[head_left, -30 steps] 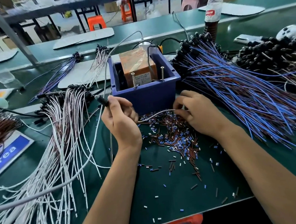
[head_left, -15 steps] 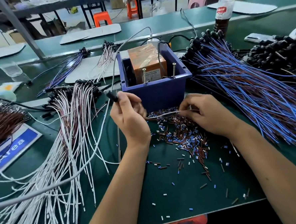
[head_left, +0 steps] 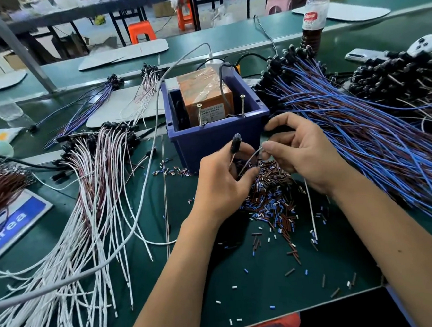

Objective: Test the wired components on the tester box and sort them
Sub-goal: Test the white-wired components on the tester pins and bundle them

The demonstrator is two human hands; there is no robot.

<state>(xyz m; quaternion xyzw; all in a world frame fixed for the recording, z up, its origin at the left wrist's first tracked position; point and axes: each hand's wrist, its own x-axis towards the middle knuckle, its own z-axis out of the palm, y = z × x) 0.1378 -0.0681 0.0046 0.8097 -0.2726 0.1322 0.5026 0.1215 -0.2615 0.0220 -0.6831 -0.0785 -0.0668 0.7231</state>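
Observation:
The blue tester box (head_left: 216, 140) stands at the table's middle, with an orange block and two upright screws (head_left: 200, 115) inside. My left hand (head_left: 221, 185) grips a wired component (head_left: 234, 144) just in front of the box, its black head pointing up. My right hand (head_left: 302, 153) pinches the component's pale wire ends close to the left hand. A pile of white and brown wired components (head_left: 92, 186) lies to the left. To the right spreads a big pile of blue and brown ones (head_left: 360, 139).
Cut insulation bits (head_left: 275, 202) litter the green mat under my hands. A grey cable (head_left: 145, 182) runs from the box across the left pile. A bottle (head_left: 313, 21) and a phone (head_left: 360, 56) sit at the back right. A blue sign (head_left: 11, 224) lies far left.
My left hand has turned the component so its black head points up instead of left. Both hands have come closer together in front of the box, with the wire ends raised off the mat.

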